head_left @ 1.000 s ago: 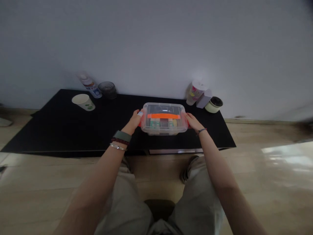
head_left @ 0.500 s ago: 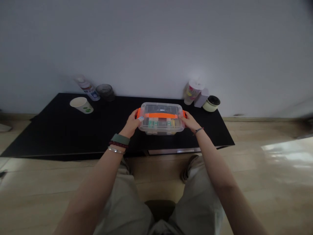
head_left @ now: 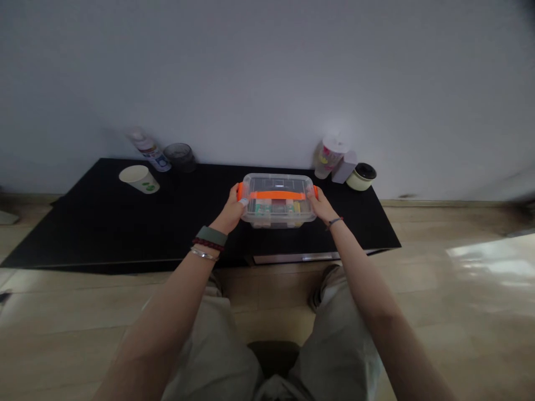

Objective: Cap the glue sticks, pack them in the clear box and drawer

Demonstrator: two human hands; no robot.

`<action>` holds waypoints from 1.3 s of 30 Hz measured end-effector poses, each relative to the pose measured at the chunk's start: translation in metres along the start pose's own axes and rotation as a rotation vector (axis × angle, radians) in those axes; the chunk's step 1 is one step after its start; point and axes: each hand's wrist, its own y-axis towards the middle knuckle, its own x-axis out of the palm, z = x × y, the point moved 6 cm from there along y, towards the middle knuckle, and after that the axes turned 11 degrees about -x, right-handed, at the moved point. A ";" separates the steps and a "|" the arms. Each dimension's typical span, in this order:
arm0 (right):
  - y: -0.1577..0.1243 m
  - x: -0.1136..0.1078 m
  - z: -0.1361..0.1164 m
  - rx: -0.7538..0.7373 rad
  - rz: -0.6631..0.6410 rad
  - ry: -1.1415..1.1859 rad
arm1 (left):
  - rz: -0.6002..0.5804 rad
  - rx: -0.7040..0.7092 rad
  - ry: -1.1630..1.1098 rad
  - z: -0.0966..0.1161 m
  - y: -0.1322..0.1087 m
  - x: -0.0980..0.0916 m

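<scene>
Between my hands is a clear plastic storage box (head_left: 278,213) with a see-through lid, an orange carrying handle and orange side latches. Several small green, white and yellow items show through its walls, too blurred to name. My left hand (head_left: 232,210) grips the box's left end, thumb over the lid's edge. On the opposite end my right hand (head_left: 321,205) is closed the same way, thumb on the lid near the handle. The lid is on. Whether the box's underside touches the black table (head_left: 200,217) I cannot tell.
To the left stand a paper cup (head_left: 140,179), a spray can (head_left: 149,151) and a dark translucent cup (head_left: 180,158). Right of the box are a lidded plastic tumbler (head_left: 329,159), a small pale box (head_left: 345,167) and a cream jar with a black lid (head_left: 361,177). A wall rises behind.
The storage box has shifted slightly to the right and a touch farther back, with both my hands still holding its ends. The other objects stay where they were.
</scene>
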 end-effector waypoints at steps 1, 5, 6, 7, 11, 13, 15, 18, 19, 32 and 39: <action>0.000 0.000 0.001 0.001 -0.001 -0.007 | 0.015 0.023 0.037 0.000 0.000 0.000; 0.002 0.001 0.003 -0.017 -0.009 -0.015 | 0.043 0.095 0.141 0.000 0.002 -0.001; 0.003 0.002 0.003 -0.023 -0.012 -0.018 | 0.040 0.099 0.150 -0.001 0.003 -0.001; 0.004 0.002 0.004 -0.029 -0.016 -0.025 | 0.040 0.100 0.157 -0.001 0.004 -0.002; 0.006 0.002 0.004 -0.033 -0.015 -0.074 | 0.054 0.099 0.182 -0.003 0.005 -0.003; 0.005 0.002 0.003 -0.032 -0.015 -0.097 | 0.056 0.100 0.186 -0.003 0.005 -0.003; 0.005 0.002 0.001 -0.027 -0.019 -0.109 | 0.049 0.105 0.176 -0.004 0.005 -0.003; 0.004 0.000 -0.001 0.004 -0.004 -0.137 | 0.033 0.114 0.150 -0.005 0.006 -0.003; 0.004 -0.001 -0.002 0.012 0.003 -0.150 | 0.030 0.112 0.146 -0.005 0.006 -0.003; 0.004 -0.005 -0.013 -0.036 0.015 -0.316 | 0.051 0.099 0.186 -0.004 0.003 -0.003; 0.002 -0.005 -0.020 -0.043 0.017 -0.329 | 0.045 0.100 0.172 -0.005 0.004 -0.002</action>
